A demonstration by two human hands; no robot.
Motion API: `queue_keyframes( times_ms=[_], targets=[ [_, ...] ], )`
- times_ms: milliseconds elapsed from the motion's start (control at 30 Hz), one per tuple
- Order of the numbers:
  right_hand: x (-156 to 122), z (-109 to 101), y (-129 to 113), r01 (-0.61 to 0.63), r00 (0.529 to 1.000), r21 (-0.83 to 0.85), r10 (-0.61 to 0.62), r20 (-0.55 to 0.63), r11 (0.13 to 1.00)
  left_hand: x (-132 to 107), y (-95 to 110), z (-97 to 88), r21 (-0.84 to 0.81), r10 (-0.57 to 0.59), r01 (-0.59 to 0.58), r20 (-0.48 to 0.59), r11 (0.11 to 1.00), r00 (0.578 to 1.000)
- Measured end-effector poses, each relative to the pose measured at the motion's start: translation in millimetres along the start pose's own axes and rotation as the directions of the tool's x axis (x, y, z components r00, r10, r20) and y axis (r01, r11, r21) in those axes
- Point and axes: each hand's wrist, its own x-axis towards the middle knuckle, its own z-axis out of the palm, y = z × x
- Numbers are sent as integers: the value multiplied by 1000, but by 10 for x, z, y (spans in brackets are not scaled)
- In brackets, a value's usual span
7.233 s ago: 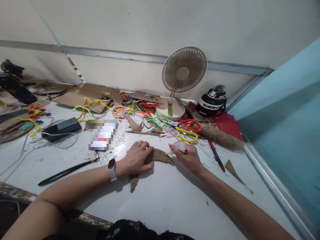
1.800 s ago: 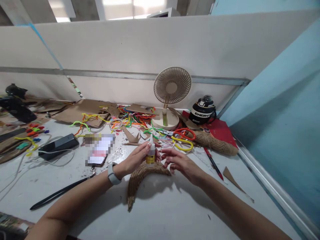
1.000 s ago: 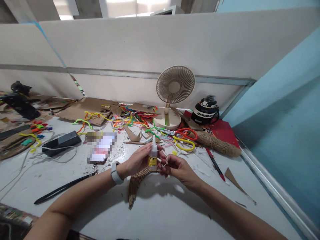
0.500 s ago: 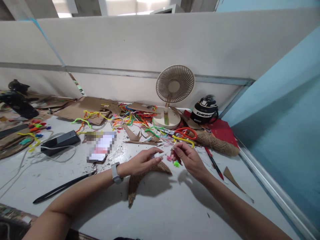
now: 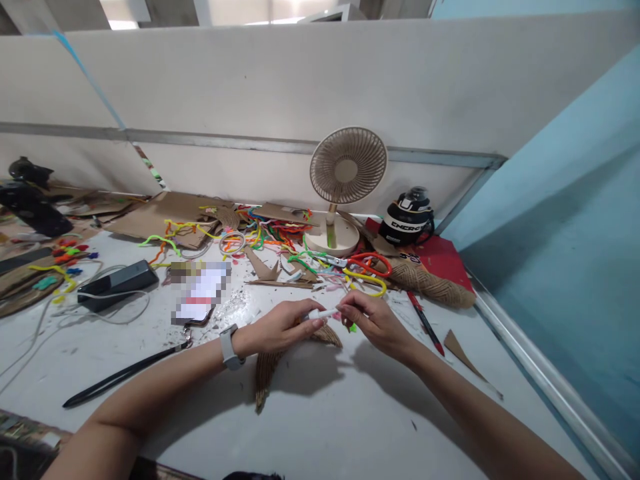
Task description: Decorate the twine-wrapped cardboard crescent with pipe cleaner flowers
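My left hand (image 5: 287, 327) is closed around a small white glue tube with a slim nozzle (image 5: 326, 313) that points right. My right hand (image 5: 373, 320) pinches at the nozzle's tip; its fingers hide whatever small piece may be there. Beneath my left hand lies a curved, crescent-like piece wrapped in brown twine (image 5: 269, 373), partly covered by the hand. Bits of pink and bright green fuzzy pipe cleaner (image 5: 353, 328) show just under my right fingers.
Behind the hands are orange-and-yellow scissors (image 5: 370, 265), a desk fan (image 5: 346, 170), a twine roll (image 5: 425, 283) and a black bottle (image 5: 406, 220). At left lie a phone (image 5: 203, 293), a black power brick (image 5: 117, 283) and cables. Right of my hand lies a red-black pen (image 5: 426, 325).
My right hand has moved slightly left and down, bringing its fingertips to the nozzle's tip. My left hand keeps its hold on the glue tube. The view has shifted slightly.
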Motion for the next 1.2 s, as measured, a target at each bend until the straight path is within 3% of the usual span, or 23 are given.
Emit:
queue_keyframes(
  times_ms=[433,800,933,1033,1100,1200],
  targets=[
    [-10,-24,-15,117,991,-158,-105,86,980,2,-30,43,66,18,-21,48,998,999],
    [-58,55,-36,209,977,-238,-210,25,948,-17,-17,77,136,90,-93,28,986,996],
    [-67,-113,-107,74,981,-193,-106,-162,978,12,-17,-30,71,59,-57,-25,996,998],
    [-46,-304,-121,-77,959,-114,42,-281,991,63,-176,-141,21,-25,30,-197,999,980],
    [-15,-400,-80,-156,968,-214,107,-227,964,102,-350,-200,-25,-109,107,-289,994,951],
    [30,-448,62,-158,985,-503,169,-24,850,152,-612,-246,-98,-200,177,-343,979,918]
  ],
)
